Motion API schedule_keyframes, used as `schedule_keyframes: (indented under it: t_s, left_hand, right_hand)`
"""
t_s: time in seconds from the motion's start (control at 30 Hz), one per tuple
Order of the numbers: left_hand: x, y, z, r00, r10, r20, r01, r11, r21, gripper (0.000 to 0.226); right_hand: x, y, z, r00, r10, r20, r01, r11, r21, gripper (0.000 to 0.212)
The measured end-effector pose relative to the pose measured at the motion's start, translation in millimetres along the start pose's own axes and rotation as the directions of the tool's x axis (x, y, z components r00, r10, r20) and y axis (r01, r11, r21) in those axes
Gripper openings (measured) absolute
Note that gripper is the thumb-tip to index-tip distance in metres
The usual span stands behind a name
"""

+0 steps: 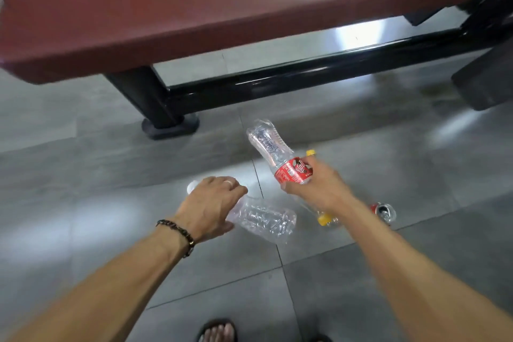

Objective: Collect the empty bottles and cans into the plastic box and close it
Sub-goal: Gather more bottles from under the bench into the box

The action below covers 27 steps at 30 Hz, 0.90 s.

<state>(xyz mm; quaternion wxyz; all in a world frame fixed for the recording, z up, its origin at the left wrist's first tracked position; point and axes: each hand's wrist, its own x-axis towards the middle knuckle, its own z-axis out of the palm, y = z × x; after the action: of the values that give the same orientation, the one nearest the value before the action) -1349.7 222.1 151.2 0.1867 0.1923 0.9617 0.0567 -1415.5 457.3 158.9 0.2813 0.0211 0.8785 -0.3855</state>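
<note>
Two grips — left hand (pixel 211 203) clasps clear bottle (pixel 263 219), right hand (pixel 319 186) clasps red-labelled bottle (pixel 277 153).

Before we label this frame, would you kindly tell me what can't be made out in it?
Head view only:
- Plastic box: nowhere in frame.
- Yellow-capped bottle on the floor: mostly behind the right hand's forearm.
- Red can: partly behind the same forearm.
- Clear bottle's neck: under the left hand.
- Bench: blurred, cut off by the edges.

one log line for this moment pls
left hand: grips clear bottle | right hand: holds red-label bottle | floor: red can, yellow-cap bottle | box: unseen
</note>
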Motion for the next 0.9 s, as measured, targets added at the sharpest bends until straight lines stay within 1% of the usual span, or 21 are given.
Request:
schedule_keyframes:
  t_s: [0.1,0.23,0.37,0.5,0.6,0.67,0.77,0.9]
  left_hand:
    - [-49,19,-67,0.997,-0.083,-0.005,0.083,0.996,-0.031,0.061]
    - [-118,47,-135,0.975,-0.222,-0.026,0.219,0.972,-0.083,0.061]
    - [-191,67,-184,0.94,-0.339,-0.032,0.331,0.931,-0.152,0.061]
    - [-272,70,-219,0.884,-0.465,-0.056,0.445,0.871,-0.207,0.061]
    - [-342,59,-230,0.822,-0.564,-0.077,0.527,0.805,-0.273,0.059]
    - [-392,45,-229,0.779,-0.618,-0.101,0.566,0.764,-0.311,0.06]
    - [-478,23,-218,0.704,-0.7,-0.117,0.625,0.69,-0.365,0.061]
    - [-603,-15,-194,0.616,-0.779,-0.116,0.677,0.599,-0.427,0.061]
  right_hand:
    - [-49,-50,-30,0.998,-0.021,0.051,0.022,1.0,-0.01,0.053]
    - [-106,-114,-58,0.989,-0.089,0.115,0.097,0.993,-0.074,0.058]
    - [-157,-186,-73,0.969,-0.173,0.177,0.199,0.971,-0.137,0.058]
    - [-206,-263,-64,0.934,-0.251,0.252,0.304,0.932,-0.196,0.061]
    - [-238,-314,-30,0.905,-0.296,0.306,0.365,0.909,-0.201,0.065]
    - [-259,-348,5,0.884,-0.328,0.334,0.404,0.895,-0.191,0.063]
    - [-296,-400,74,0.85,-0.375,0.369,0.456,0.875,-0.163,0.061]
    - [-362,-458,185,0.809,-0.412,0.42,0.513,0.843,-0.162,0.062]
